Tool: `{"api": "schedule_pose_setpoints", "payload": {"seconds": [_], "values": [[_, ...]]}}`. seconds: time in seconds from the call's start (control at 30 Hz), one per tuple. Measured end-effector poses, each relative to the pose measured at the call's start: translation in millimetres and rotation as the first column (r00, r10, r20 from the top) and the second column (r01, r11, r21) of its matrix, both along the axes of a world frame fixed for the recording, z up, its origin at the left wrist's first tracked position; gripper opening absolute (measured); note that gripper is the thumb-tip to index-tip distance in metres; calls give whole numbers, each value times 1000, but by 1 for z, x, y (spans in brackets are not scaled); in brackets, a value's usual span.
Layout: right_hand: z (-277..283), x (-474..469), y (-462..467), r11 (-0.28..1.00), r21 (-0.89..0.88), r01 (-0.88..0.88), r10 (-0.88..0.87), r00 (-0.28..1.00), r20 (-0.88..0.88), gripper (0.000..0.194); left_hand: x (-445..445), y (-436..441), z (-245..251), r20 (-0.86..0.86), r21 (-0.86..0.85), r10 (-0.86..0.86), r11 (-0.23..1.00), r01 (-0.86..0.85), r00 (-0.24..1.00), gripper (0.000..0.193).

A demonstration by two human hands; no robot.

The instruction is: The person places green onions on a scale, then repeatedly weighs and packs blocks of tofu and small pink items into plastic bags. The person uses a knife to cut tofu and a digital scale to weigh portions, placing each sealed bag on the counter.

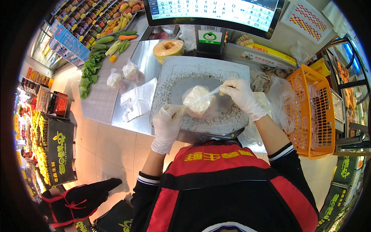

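A pale, round item in a clear plastic bag (200,100) rests on the worn, stained metal plate of a scale (171,69). In a white glove, my left hand (168,124) pinches the bag's plastic on its left side. My right hand (239,94), gloved too, pulls a twisted end of the bag out to the upper right. Left of the scale lies a stack of flat clear plastic bags (137,100). Beyond it stand two small knotted bags (114,79) (131,70) with pale contents. What exactly is in the bags is unclear.
A cut melon (168,49) stands behind the scale, below a touchscreen monitor (214,14). Leafy greens (88,74), gourds and a carrot (127,37) line the counter's left side. At the right are an orange plastic basket (307,116) and loose plastic bags (279,100). A person (75,203) is at lower left.
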State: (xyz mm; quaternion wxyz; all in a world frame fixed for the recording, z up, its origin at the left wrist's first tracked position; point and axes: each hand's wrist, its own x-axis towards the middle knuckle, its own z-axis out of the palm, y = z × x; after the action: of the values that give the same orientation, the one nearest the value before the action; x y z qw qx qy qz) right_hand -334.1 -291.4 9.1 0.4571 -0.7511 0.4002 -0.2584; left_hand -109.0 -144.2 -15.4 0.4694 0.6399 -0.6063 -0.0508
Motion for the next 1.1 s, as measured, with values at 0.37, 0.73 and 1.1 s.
{"api": "schedule_pose_setpoints", "payload": {"seconds": [0.37,0.73,1.1], "values": [[33,-5,13,972,-194,-131,132,991,-8,16,4,-18,31,-805,199,-178,818,539,566,13],[36,41,35,851,-475,-225,320,938,129,11,-19,-22,30,-634,270,-147,877,396,759,11],[13,27,35,861,-458,-222,289,954,81,12,-24,-15,25,-695,171,-136,923,346,706,9]]}}
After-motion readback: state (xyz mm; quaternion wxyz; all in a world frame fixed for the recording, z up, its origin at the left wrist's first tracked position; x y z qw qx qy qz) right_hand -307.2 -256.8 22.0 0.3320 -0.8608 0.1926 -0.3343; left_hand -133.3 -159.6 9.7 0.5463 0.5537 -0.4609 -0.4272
